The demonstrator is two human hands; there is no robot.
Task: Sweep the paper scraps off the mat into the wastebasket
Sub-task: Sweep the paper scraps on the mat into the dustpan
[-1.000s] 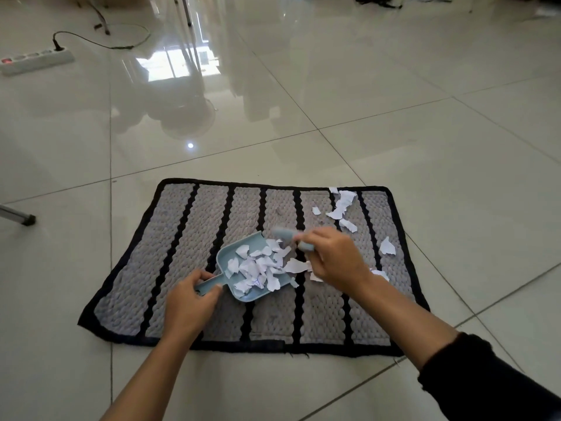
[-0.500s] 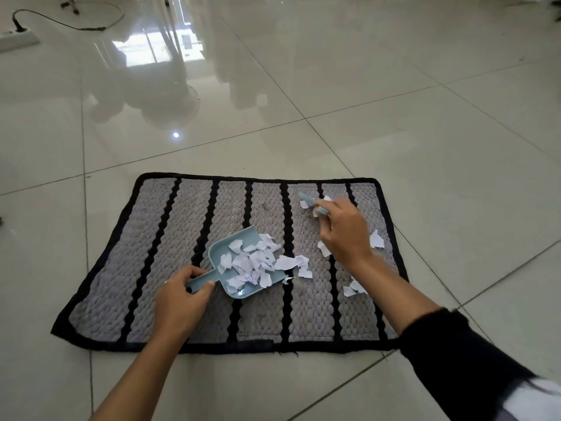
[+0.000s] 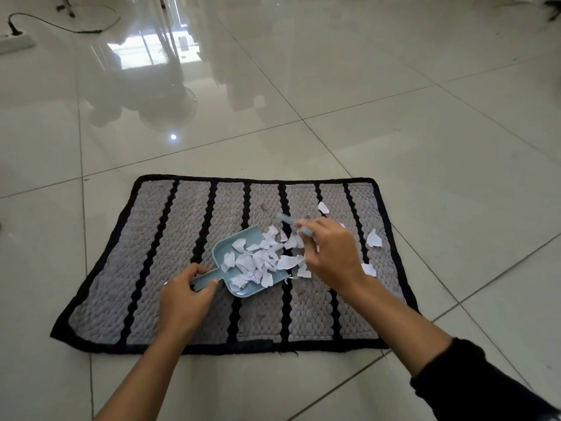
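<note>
A grey mat with black stripes (image 3: pixel 170 247) lies on the tiled floor. On its middle sits a small light-blue dustpan (image 3: pixel 243 291) heaped with white paper scraps (image 3: pixel 258 262). My left hand (image 3: pixel 185 302) grips the dustpan's handle. My right hand (image 3: pixel 329 253) holds a small light-blue brush (image 3: pixel 287 221) just right of the pan's mouth, its bristles hidden by the hand. Loose scraps lie on the mat's right part, one at the far side (image 3: pixel 323 207), one near the right edge (image 3: pixel 374 238), one beside my wrist (image 3: pixel 368 269). No wastebasket is in view.
Glossy white floor tiles (image 3: pixel 425 147) surround the mat. A power strip (image 3: pixel 15 44) with a black cable (image 3: pixel 76 28) lies at the far left. Reflections of furniture legs show at the back.
My right hand has swept the brush back from the mat's far right towards the dustpan, pushing scraps to its mouth. The left hand keeps the pan in place.
</note>
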